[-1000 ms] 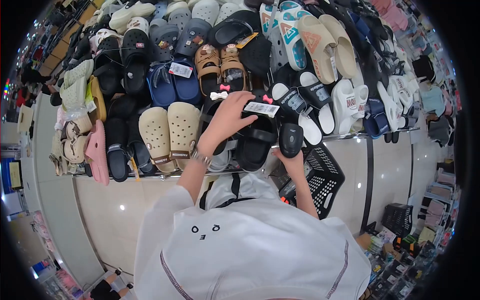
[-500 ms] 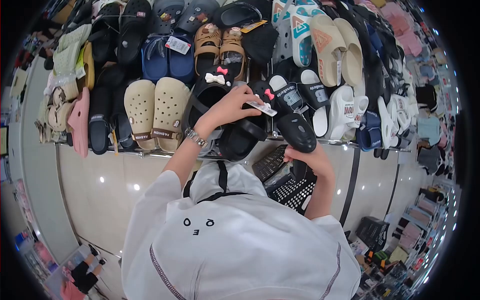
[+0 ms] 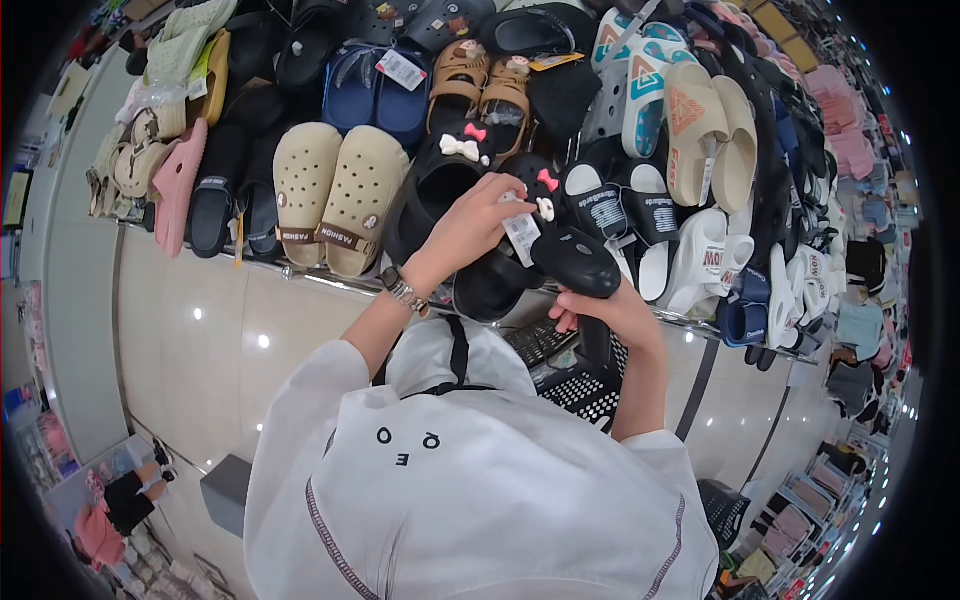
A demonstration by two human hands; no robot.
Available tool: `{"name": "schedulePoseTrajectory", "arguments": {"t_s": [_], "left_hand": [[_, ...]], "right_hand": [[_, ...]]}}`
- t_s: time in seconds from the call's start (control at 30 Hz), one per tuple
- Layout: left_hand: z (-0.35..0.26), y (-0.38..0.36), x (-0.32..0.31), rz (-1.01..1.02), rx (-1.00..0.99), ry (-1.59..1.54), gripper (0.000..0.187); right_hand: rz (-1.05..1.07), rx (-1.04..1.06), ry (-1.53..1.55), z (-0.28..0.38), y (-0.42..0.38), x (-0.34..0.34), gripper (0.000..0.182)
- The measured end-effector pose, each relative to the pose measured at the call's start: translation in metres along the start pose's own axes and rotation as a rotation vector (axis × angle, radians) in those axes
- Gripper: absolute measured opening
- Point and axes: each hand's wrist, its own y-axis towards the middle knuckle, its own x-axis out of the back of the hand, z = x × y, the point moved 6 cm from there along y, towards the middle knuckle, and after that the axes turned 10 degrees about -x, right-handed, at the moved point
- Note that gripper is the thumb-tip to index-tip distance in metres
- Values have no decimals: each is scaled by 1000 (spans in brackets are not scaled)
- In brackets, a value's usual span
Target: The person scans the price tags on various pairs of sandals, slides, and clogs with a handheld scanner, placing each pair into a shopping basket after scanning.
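While its handle (image 3: 597, 345) is wrapped by the part-closed right hand (image 3: 615, 312), the scanner (image 3: 577, 262) is held at the rack's (image 3: 690, 323) front edge, its head's long axis slanting up-left toward the tag (image 3: 521, 238), pinched by the left hand's (image 3: 478, 222) fingertips over black clogs (image 3: 492, 285).

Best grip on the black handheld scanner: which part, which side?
I'd take the narrow handle from the right, as the right hand does. It hangs below the broad, rounded head, which looks smooth and bulkier, so likely easier to lose.
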Motion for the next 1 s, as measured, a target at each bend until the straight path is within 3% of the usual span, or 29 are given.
{"name": "schedulePoseTrajectory", "arguments": {"t_s": [0.33,0.43,0.67,0.73,0.77,0.8,0.87,0.9,1.0], "left_hand": [[-14,3,-4,61,-160,202,29],[-17,1,-10,106,-203,230,42],[-24,1,-6,116,-218,363,50],[-22,0,9,-47,42,401,49],[-12,-8,12,-61,162,425,45],[-11,-12,11,-62,162,427,45],[3,-29,9,28,441,514,40],[11,-35,5,141,504,540,47],[17,-34,5,211,545,509,57]], "right_hand": [[-40,104,102,-21,-9,2,21],[-23,80,166,-33,-15,-1,21],[-94,150,137,-50,-9,-9,19],[-135,212,139,-60,-2,-10,19],[-261,264,73,-64,-2,-5,19],[-384,311,6,-66,-1,-1,19],[-423,326,57,-80,8,-1,19],[-468,343,107,-85,9,-2,19],[-429,292,274,-89,11,-15,20]]}}
